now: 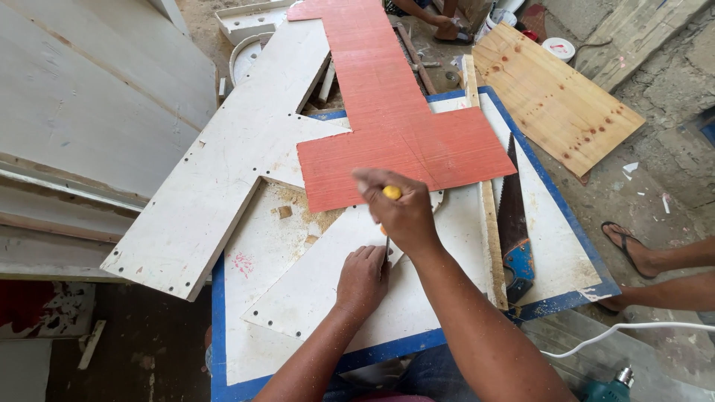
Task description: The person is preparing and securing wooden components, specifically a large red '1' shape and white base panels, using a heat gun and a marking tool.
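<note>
Yellow plastic marks the handle of a screwdriver (389, 195), gripped in the closed right hand (402, 216) with the shaft pointing down; the tip is hidden behind the left hand, so its exact seat cannot be confirmed. The left hand (363, 279) lies curled and knuckles-up on a white triangular panel (320, 290), fingers bent toward the shaft; whether it pinches a screw or only steadies the tool cannot be told. This panel rests on a larger white board with a blue border (238, 350), with sawdust (313, 216) scattered just above the work point. A red L-shaped panel (395, 126) lies touching the far side of the work area, overlapping a long white board (216, 186) with small holes along its edges. A handsaw (514, 223) with a blue handle lies to the right, teeth facing the white surface, just beside a thin wooden strip (488, 223). A plywood sheet (551, 97) rests further right. Another person's sandalled foot (629, 249) stands near the board's right corner, and a white cable (618, 331) runs to a green power tool (614, 387) at the bottom edge. Risk assessment: a tip slipping off its seat would likely strike the left fingers close beside the shaft. An unclamped panel could shift under pressure. The exposed saw teeth are a hazard to any sideways reach.
</note>
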